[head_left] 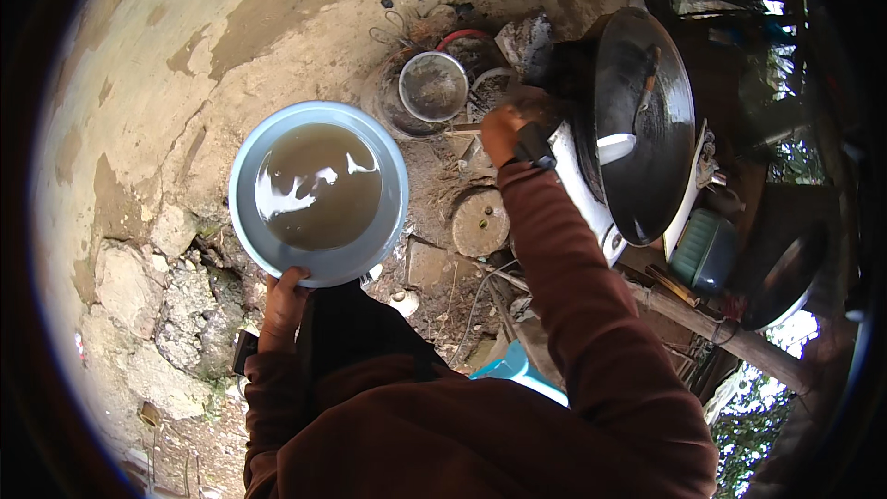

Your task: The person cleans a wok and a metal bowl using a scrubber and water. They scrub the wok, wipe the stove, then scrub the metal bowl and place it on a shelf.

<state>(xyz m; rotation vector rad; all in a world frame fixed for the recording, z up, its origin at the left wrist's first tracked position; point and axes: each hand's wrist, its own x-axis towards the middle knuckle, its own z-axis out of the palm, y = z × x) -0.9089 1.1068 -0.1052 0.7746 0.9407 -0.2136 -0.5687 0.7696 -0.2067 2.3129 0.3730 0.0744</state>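
Observation:
My left hand (pixel 283 305) grips the near rim of a light-blue plastic basin (pixel 242 215), thumb over the edge. Murky brown water (pixel 332 201) lies in the basin and reflects bright patches of light. My right hand (pixel 500 133) reaches forward beside a large black wok (pixel 617 187), near the sooty stove area. Its fingers are blurred and partly hidden, so I cannot tell whether they hold anything. Inside the wok rests a ladle or spatula with a wooden handle (pixel 649 80), and a white bowl-like piece (pixel 615 147) lies at its near side.
A round metal pot (pixel 434 86) stands left of my right hand, beside a red-rimmed container (pixel 466 34). Below is a round block with holes (pixel 480 223). Rough rocks (pixel 128 281) lie at left. A wooden pole (pixel 721 333) and a green plastic container (pixel 703 249) are at right.

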